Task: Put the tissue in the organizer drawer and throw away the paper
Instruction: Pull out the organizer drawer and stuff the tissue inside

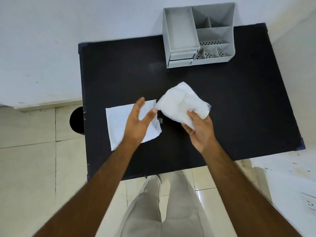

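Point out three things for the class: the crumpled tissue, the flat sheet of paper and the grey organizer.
crumpled tissue [181, 101], head view, middle of the wad held in the right hand.
flat sheet of paper [118, 124], head view, bare left part on the table.
grey organizer [181, 28], head view, floor of the large left compartment.

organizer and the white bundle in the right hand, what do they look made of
organizer: likely matte grey plastic, going by its thin moulded walls and perforated floors.
white bundle: soft tissue, faintly translucent at its crumpled edges, held in the right hand.
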